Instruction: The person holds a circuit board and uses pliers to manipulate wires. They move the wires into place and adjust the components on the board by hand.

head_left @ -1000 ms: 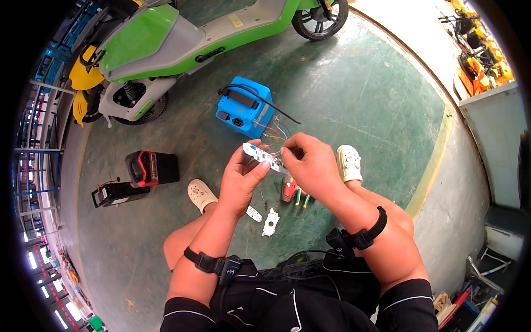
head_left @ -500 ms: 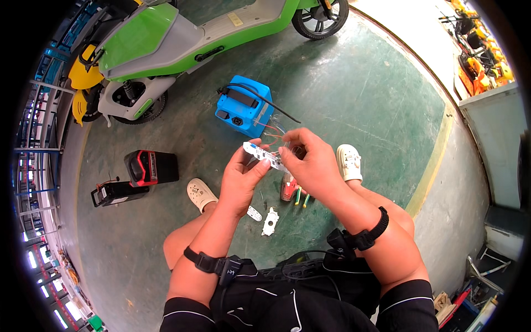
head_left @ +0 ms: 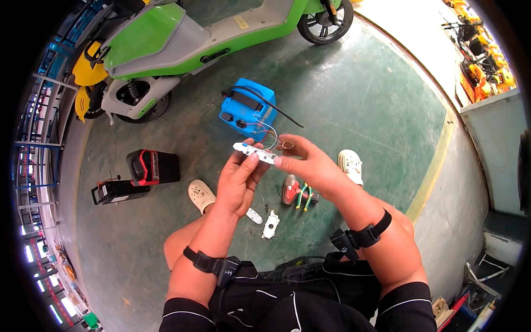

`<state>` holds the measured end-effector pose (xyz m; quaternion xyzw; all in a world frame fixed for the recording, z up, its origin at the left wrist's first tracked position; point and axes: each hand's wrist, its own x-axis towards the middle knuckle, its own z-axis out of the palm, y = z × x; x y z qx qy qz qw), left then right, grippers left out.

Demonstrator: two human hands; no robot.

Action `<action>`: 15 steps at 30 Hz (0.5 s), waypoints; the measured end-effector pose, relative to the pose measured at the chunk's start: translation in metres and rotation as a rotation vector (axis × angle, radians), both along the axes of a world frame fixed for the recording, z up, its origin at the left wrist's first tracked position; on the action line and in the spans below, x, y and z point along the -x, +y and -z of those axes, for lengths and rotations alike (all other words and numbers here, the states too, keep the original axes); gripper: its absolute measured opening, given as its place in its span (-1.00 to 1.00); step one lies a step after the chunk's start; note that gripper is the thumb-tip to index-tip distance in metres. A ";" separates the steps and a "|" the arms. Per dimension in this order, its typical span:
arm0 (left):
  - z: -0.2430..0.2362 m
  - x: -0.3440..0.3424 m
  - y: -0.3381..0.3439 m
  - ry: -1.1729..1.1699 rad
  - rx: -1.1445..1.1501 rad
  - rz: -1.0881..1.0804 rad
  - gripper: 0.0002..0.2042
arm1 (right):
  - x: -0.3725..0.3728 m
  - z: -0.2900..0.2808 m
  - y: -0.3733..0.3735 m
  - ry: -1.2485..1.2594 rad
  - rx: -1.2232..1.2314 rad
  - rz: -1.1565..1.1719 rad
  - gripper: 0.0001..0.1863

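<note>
Two black straps [head_left: 204, 261] with plastic buckles circle the bare forearms. Beyond them, the left hand [head_left: 235, 180] has its grip clamped on a slim, round-ended white strip [head_left: 266, 157], flat and stiff, dotted with small dark parts, held up above the floor. The right hand [head_left: 310, 167] has its thumb at the strip's right end and its forefinger raised apart. Below, on the scuffed, glossy green floor [head_left: 381, 149], lie a white plate [head_left: 269, 233] with a hole and jagged edges, a rounded white piece [head_left: 254, 216], a red and black power tool [head_left: 289, 195] and pliers [head_left: 299, 198] with green handles. Further out stands a smooth blue box [head_left: 265, 115], thin wires [head_left: 275, 133] running from it toward the strip; beyond is a green and grey scooter [head_left: 145, 41].

Whether the right grip pinches a wire or the strip, I cannot tell. The strip's underside is hidden by the left fingers, where the wires join it is hard to make out, and the scooter is cut off at the top.

Compared with a second ago, the strip sits further left and more level, the right forefinger has lifted away, and more of the power tool shows.
</note>
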<state>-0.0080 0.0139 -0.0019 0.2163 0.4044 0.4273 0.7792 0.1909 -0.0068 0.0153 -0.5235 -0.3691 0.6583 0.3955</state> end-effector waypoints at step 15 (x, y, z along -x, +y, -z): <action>-0.014 -0.002 -0.007 -0.047 -0.079 0.254 -0.52 | 0.009 -0.006 0.003 0.151 0.017 -0.185 -0.35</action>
